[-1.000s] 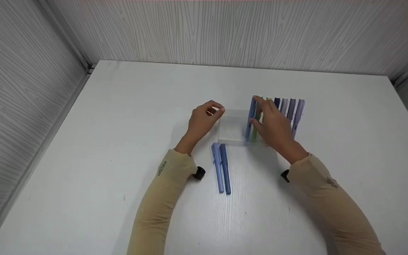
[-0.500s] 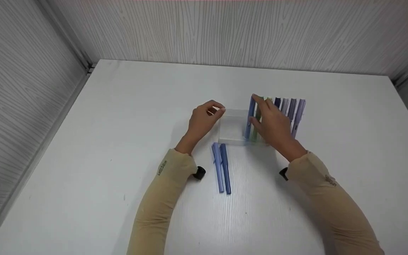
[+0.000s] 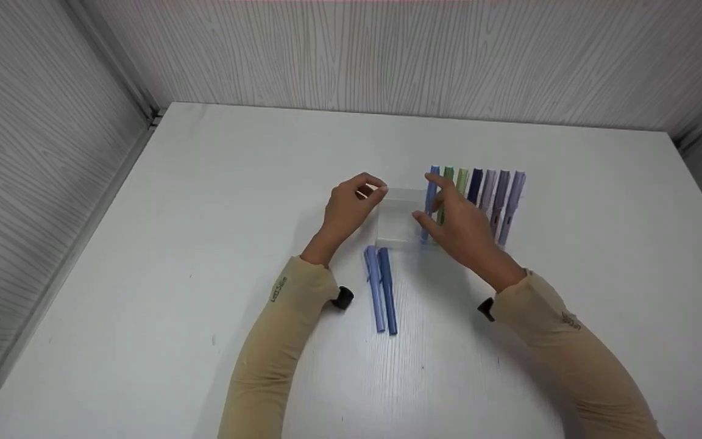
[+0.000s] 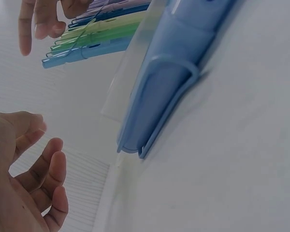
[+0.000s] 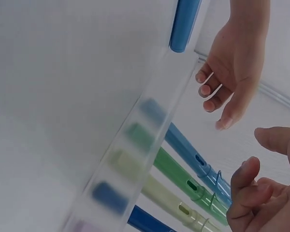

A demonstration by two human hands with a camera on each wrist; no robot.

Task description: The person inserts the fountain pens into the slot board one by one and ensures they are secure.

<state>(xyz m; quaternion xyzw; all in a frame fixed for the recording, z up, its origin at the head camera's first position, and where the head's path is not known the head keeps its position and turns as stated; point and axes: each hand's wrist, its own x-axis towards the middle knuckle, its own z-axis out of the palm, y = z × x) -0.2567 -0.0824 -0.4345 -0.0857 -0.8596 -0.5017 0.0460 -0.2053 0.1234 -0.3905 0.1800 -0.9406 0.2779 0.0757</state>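
A clear box (image 3: pixel 401 244) holds a row of pens standing upright in its right part. Leftmost in the row is a blue pen (image 3: pixel 431 198), then a green pen (image 5: pixel 171 166) and a pale green one (image 5: pixel 164 193). My right hand (image 3: pixel 467 228) is at the blue pen, thumb and index finger spread apart, gripping nothing. By the box's left end my left hand (image 3: pixel 351 207) hovers with loosely bent fingers; the left wrist view shows nothing in it. A light blue pen (image 3: pixel 375 289) and a darker blue pen (image 3: pixel 389 292) lie side by side in front of the box.
Right of the green pens stand a dark blue pen (image 3: pixel 475 183) and several purple pens (image 3: pixel 513 198), partly behind my right hand. The white table (image 3: pixel 217 183) meets wood-grain panels (image 3: pixel 387 61) at the back and sides.
My right hand has let go of the blue pen, its fingers parting and shifting slightly left and down. The pen stays upright in the box. My left hand has not moved.
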